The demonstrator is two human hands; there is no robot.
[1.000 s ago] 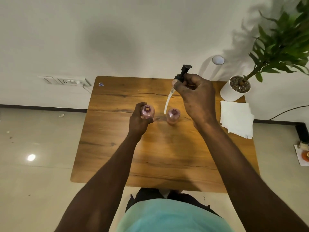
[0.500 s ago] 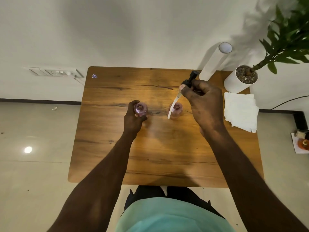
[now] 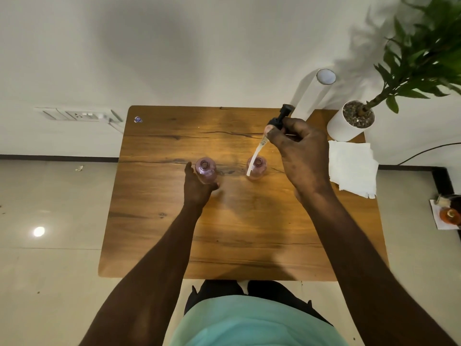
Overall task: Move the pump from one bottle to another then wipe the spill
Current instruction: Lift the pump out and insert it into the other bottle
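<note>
Two small pink bottles stand open-necked on the wooden table [image 3: 174, 245]. My left hand [image 3: 197, 187] grips the left bottle [image 3: 205, 169] from its near side. The right bottle [image 3: 258, 168] stands free about a hand's width away. My right hand [image 3: 299, 151] is shut on the black pump [image 3: 280, 118], held tilted above the table. The pump's white dip tube [image 3: 254, 159] slants down and left, and its tip lies over the right bottle's near-left side; whether it touches the bottle I cannot tell.
A folded white paper towel [image 3: 353, 168] lies at the table's right edge. A white potted plant [image 3: 351, 121] and a tall white roll [image 3: 311, 93] stand at the back right corner. A wall socket [image 3: 77, 114] is at the left.
The view has shifted, showing more of the back wall and the white roll. The pump in my right hand has moved slightly right, its tube tip now over the right bottle.
</note>
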